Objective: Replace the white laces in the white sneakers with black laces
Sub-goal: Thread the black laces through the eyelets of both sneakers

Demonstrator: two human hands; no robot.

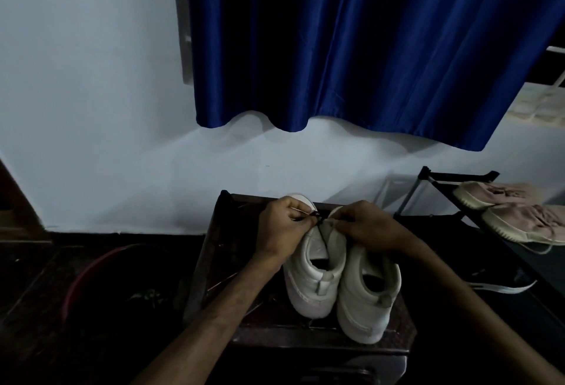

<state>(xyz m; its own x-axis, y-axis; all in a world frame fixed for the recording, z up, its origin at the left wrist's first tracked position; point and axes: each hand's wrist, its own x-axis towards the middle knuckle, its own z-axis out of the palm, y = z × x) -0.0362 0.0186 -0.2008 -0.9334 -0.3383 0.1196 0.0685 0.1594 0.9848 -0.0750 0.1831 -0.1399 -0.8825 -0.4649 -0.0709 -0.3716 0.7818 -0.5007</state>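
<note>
Two white sneakers stand side by side on a small dark stool (305, 342), heels toward me. Over the front of the left sneaker (315, 274) both hands work. My left hand (282, 225) pinches a black lace (321, 231) near the toe end. My right hand (367, 224) pinches the same lace from the other side, resting over the front of the right sneaker (367, 299). The lace runs as a thin dark line down the left sneaker's tongue. The toes and eyelets are hidden under my hands.
A black shoe rack (443, 198) at the right carries a pair of pinkish sneakers (519, 210), with a dark shoe (501, 283) below. A red basin (91, 274) sits on the dark floor at the left. A blue curtain (367, 48) hangs on the white wall behind.
</note>
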